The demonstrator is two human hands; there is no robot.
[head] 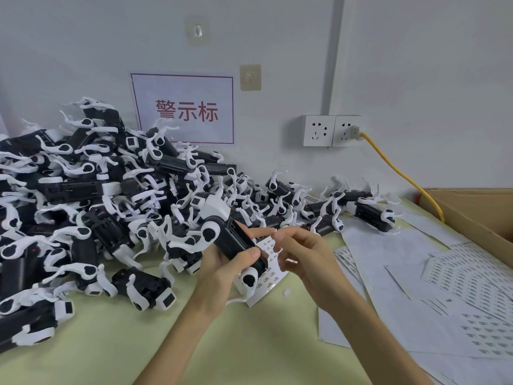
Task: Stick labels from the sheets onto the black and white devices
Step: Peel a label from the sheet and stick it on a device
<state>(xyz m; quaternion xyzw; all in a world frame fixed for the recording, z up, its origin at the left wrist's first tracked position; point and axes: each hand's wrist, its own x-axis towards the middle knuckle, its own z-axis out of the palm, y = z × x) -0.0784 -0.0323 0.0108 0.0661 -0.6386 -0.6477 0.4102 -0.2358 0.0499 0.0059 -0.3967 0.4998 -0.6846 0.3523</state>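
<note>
The left hand (230,269) grips a black and white device (236,243) around its black body, thumb lying across the top and fingers wrapped beneath. It holds the device tilted above the pale green table (125,348), white round end low and toward the person. The right hand (304,258) sits just beside the device with its fingers curled, thumb and forefinger tips drawn together near the body's upper edge. Whether a label is pinched between them is too small to make out. A small label sheet (273,273) lies on the table directly below and behind the held device, partly hidden by it. A small white scrap (286,292) lies on the table nearby. To the left, a big heap of devices (91,190) is stacked against the wall (416,65) and trails off to the right along it. More label sheets (472,287) are spread overlapping across the right side of the table, next to an open cardboard box (477,215). A yellow cable (399,173) runs from the wall sockets (330,131) down toward the box, and a sign with red characters (183,109) hangs behind the heap.
</note>
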